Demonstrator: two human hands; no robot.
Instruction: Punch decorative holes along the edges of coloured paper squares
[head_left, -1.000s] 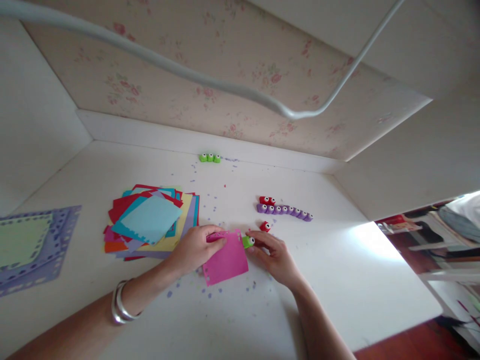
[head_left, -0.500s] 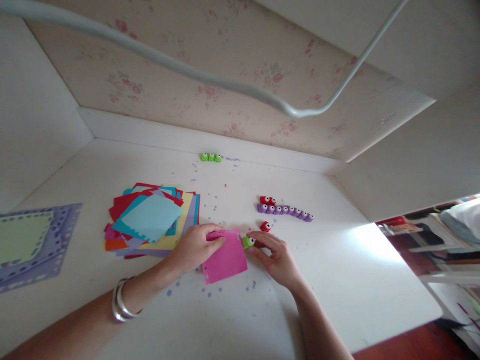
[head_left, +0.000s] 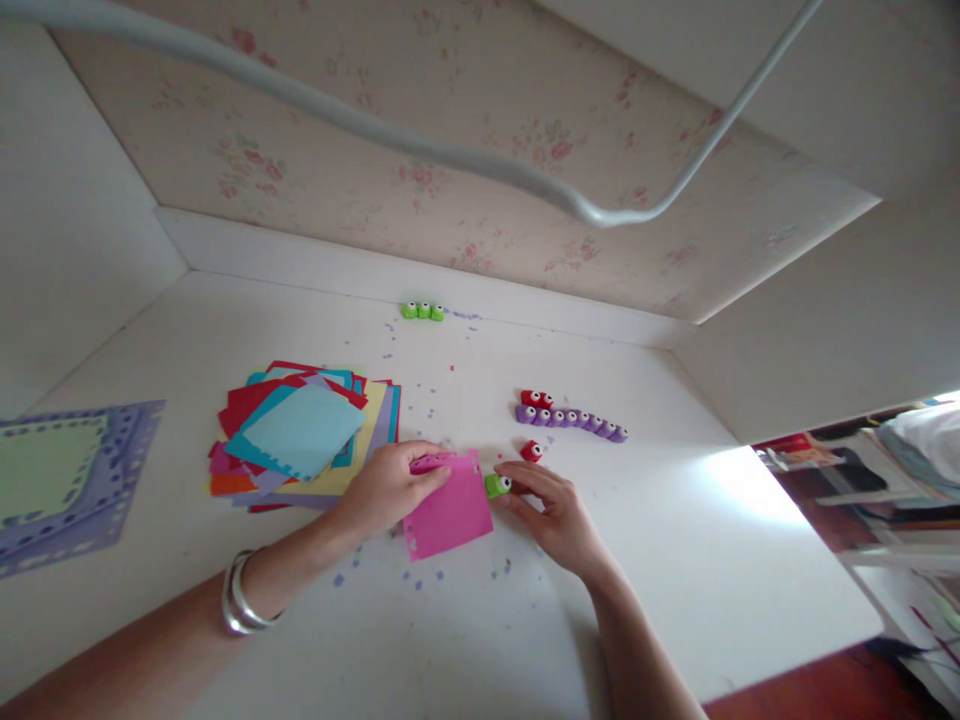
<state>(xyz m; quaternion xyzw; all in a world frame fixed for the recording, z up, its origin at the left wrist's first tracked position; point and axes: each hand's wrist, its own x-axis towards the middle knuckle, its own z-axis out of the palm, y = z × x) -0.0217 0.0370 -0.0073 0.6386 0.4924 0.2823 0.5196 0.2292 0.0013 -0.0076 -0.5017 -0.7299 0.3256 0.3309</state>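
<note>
A pink sheet of paper (head_left: 450,512) with small punched holes along its edges is pinched between the thumb and fingers of my left hand (head_left: 394,484). My right hand (head_left: 546,505) holds a small green punch (head_left: 496,486) by its round white top, against the sheet's right edge. Just beyond my right hand sits a single red punch (head_left: 532,451). Farther back, two red punches (head_left: 536,399) stand beside a row of several purple punches (head_left: 572,418).
Colored papers (head_left: 304,430) lie piled left of my left hand. Punched purple and pale green sheets (head_left: 56,470) rest at the far left. Three green punches (head_left: 423,311) stand near the back edge. Tiny paper bits dot the white table (head_left: 675,560).
The pink sheet has shifted very slightly upward in view, and its lower part is tilted a little. Both hands keep almost the same hold and place.
</note>
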